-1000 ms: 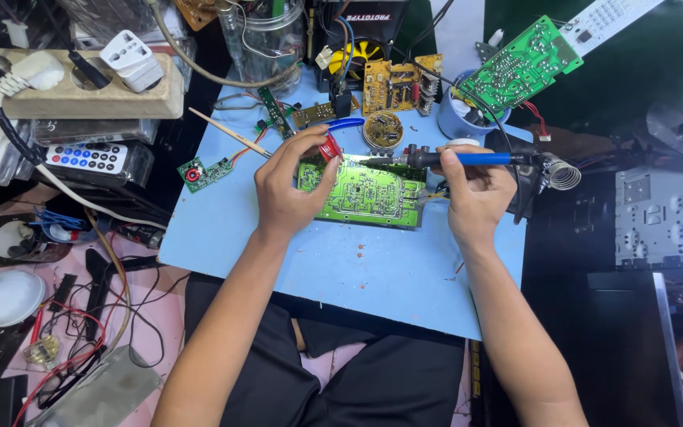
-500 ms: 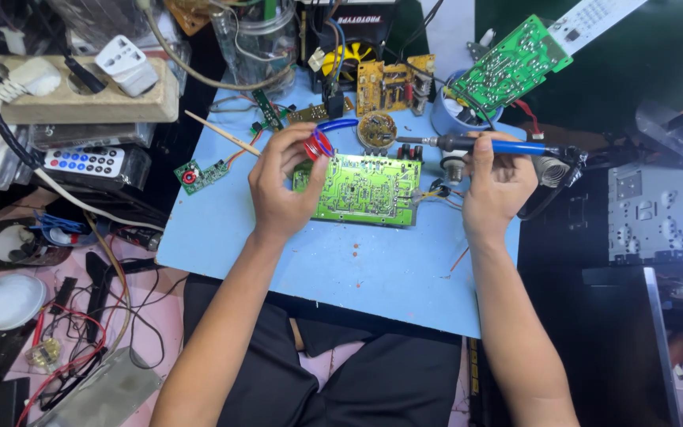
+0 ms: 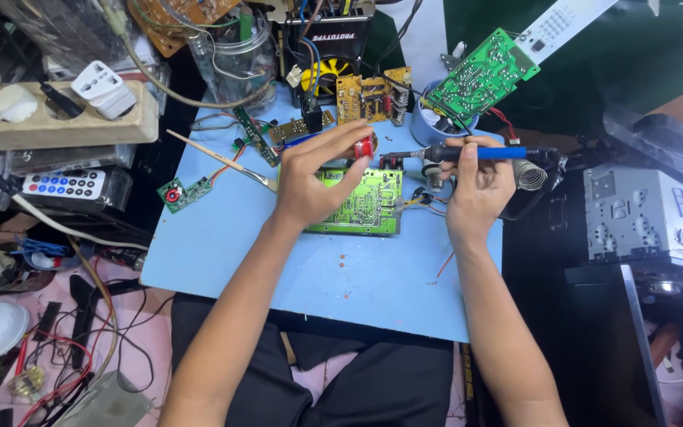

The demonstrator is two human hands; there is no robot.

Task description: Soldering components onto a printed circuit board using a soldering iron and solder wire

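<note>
The left hand (image 3: 314, 178) rests on the upper left part of the flat green circuit board (image 3: 361, 202) at the centre of the blue mat (image 3: 223, 245), fingers curled round a small red-and-silver spool (image 3: 365, 146); the hand hides much of that corner. At three o'clock from it, the right hand (image 3: 480, 186) grips the blue-handled soldering iron (image 3: 468, 153), tip pointing to nine o'clock. Whether the tip touches the board is hard to make out.

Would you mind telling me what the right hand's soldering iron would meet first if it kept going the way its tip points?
Probably the red-handled tool held in the left hand; the soldering iron points left towards it, though depth is unclear.
</note>
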